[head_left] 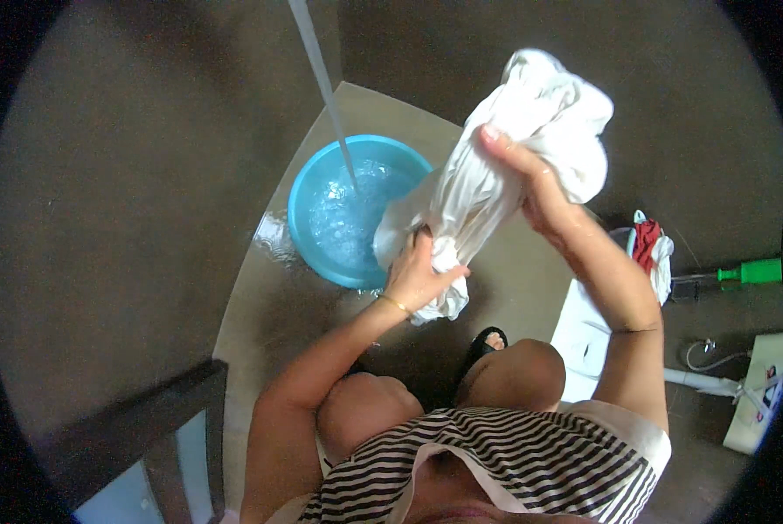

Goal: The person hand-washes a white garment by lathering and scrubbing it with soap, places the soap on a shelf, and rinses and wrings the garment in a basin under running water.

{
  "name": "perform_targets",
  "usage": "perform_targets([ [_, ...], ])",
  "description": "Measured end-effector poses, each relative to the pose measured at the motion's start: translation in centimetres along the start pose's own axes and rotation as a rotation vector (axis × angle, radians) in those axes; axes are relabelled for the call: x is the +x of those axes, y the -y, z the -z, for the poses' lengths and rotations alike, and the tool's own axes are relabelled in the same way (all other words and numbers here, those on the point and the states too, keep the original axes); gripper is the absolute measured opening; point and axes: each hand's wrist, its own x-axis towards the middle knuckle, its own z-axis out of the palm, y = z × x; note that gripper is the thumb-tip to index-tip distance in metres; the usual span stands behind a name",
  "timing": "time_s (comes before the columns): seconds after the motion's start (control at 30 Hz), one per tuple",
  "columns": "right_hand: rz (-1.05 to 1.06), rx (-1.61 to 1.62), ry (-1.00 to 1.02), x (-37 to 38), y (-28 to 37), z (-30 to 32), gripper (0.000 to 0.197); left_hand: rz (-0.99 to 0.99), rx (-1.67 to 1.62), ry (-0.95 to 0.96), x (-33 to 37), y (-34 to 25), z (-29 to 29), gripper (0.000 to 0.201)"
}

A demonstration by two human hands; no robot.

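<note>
A wet white cloth garment (479, 188) is stretched and bunched between my two hands, above and to the right of a blue basin (297, 196). My right hand (531, 175) grips its upper, bulkier end, thumb lying across the fabric. Lower down, near the basin's right rim, my left hand (416, 275) is closed around the other end, where folds hang below the fingers. The garment hides part of the basin's right side. A stream of water (329, 96) falls from above into the basin, stirring the water (348, 218) inside.
Wet tiled floor (278, 332) surrounds the basin, with dark walls beyond. At right are a container with red and white cloths (647, 246), a white slab-like object (584, 341), a green-handled item (750, 272) and a thin hose (706, 354). A dark-framed door (160, 445) stands lower left.
</note>
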Motion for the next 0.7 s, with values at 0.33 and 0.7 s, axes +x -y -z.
perform_targets([
  [0.33, 0.259, 0.016, -0.396, -5.0, 14.1, 1.6, 0.046, -0.134, -0.168, -0.005, 2.1, -7.7, 12.2, 0.016],
  [0.7, 0.766, -0.471, -0.457, 0.9, 15.5, 11.0, 0.032, -0.227, -0.821, -0.025, 3.5, -11.8, 16.6, 0.032],
])
